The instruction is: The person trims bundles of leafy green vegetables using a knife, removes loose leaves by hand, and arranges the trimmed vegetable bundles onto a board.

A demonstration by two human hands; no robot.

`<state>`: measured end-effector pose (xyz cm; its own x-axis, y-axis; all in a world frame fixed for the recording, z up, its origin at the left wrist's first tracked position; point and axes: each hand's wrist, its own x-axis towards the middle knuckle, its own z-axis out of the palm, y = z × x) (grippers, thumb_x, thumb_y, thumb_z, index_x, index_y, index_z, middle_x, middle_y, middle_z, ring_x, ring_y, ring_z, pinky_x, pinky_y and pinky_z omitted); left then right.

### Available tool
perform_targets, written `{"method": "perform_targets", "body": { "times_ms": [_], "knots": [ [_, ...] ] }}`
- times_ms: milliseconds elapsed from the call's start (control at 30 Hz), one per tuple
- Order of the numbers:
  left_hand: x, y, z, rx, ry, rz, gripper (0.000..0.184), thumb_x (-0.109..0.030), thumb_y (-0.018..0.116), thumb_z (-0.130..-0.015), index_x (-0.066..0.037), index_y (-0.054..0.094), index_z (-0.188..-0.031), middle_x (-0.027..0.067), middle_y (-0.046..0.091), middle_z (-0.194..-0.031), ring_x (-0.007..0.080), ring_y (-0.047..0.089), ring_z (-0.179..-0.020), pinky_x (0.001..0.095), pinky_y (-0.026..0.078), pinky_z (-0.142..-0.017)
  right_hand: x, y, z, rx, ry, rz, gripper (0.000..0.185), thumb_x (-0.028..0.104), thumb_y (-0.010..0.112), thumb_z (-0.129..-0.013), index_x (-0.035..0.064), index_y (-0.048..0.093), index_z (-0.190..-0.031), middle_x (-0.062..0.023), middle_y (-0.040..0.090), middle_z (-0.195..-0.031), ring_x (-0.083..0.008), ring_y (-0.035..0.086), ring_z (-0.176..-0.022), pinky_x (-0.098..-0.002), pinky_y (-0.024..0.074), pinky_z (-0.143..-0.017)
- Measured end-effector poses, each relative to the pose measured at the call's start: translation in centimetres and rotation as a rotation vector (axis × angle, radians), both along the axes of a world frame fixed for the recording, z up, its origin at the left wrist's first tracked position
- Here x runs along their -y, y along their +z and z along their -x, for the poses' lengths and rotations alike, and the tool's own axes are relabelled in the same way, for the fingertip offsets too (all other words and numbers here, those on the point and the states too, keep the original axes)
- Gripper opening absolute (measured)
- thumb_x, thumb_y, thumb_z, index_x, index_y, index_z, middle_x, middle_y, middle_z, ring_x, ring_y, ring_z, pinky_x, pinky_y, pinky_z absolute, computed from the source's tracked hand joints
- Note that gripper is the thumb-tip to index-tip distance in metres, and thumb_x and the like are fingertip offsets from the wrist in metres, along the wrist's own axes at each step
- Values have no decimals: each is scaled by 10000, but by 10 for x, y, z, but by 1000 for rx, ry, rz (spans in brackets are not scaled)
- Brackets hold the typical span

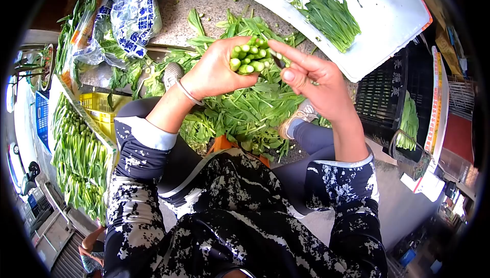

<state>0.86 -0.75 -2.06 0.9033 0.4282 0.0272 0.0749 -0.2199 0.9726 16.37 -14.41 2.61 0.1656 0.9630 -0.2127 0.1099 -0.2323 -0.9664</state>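
Observation:
My left hand (217, 71) is wrapped round a bunch of leafy green vegetable stems (250, 56), their pale cut ends facing up toward me. Close against the right side of the bunch is my right hand (319, 81), its index finger reaching to the stems and its thumb bent below. A small dark, shiny edge shows by its fingertips, too little to name. Under both hands lies a heap of loose green leaves (250, 104) on the ground between my feet.
A white foam box (380, 22) at upper right holds a bundle of trimmed greens (334, 20). A black crate (380, 97) stands right of it. On the left are a tray of stacked green stems (79, 150), a yellow crate (99, 107) and a printed plastic bag (133, 15).

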Motion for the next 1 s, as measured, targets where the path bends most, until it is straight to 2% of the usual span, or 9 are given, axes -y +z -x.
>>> {"method": "perform_targets", "body": {
  "times_ms": [133,200,333,400,500,733,833,933,1000],
  "knots": [
    [0,1,1,19,1,-122,321,-45,683,-641,-23,560,-937,17,609,-802,79,570,-736,225,476,-671,-1,0,1,31,98,-34,420,133,601,-830,116,497,-1236,74,406,-573,-24,390,-537,-181,332,-506],
    [0,-1,1,27,6,-189,326,-43,682,-640,-21,559,-941,18,609,-802,82,571,-739,228,476,-675,-1,0,-1,-8,118,24,393,175,643,-799,172,550,-1181,35,611,-772,-7,426,-565,-172,379,-525],
    [2,-5,0,77,8,-300,323,-54,685,-645,-19,556,-940,18,605,-785,78,572,-733,228,477,-666,-2,-4,-1,-19,106,84,381,134,630,-808,109,550,-1180,31,587,-697,-32,491,-603,-187,418,-588],
    [3,-7,0,26,0,-190,311,-58,682,-652,-20,555,-934,12,601,-775,69,565,-719,223,474,-653,-3,-16,5,115,25,-214,341,149,630,-810,106,578,-1144,-25,654,-894,-60,565,-731,-204,454,-690],
    [4,-7,-2,-24,6,-64,285,-62,675,-666,-24,554,-921,0,592,-757,51,546,-691,213,466,-626,-5,-12,9,158,-13,-167,320,150,619,-818,98,586,-1132,-52,641,-1000,-80,578,-831,-219,454,-758],
    [5,-3,-9,53,69,-79,251,-52,661,-676,-35,555,-903,-24,574,-728,32,513,-652,200,445,-586,-9,-24,19,191,-197,-316,296,172,599,-836,80,589,-1117,-43,658,-816,-39,530,-630,-191,448,-601],
    [5,-4,-13,38,74,-17,238,-54,667,-673,-25,564,-887,-16,595,-739,34,534,-675,204,459,-613,-10,-23,23,-630,-359,-133,336,190,551,-870,40,533,-1170,44,400,-534,-23,340,-456,-157,264,-409],
    [5,-4,-13,49,83,35,261,-58,667,-681,-9,581,-923,11,632,-806,48,570,-721,211,478,-659,-15,-15,3,-825,-497,-221,360,207,533,-880,39,502,-1197,60,385,-538,-27,355,-461,-176,282,-403],
    [0,1,-9,-16,60,-13,297,-66,663,-687,-2,593,-968,31,644,-848,71,589,-742,218,483,-685,-12,-9,-3,-628,-458,-215,394,227,558,-866,69,492,-1220,65,411,-564,-25,373,-489,-166,301,-426]
  ]
}}
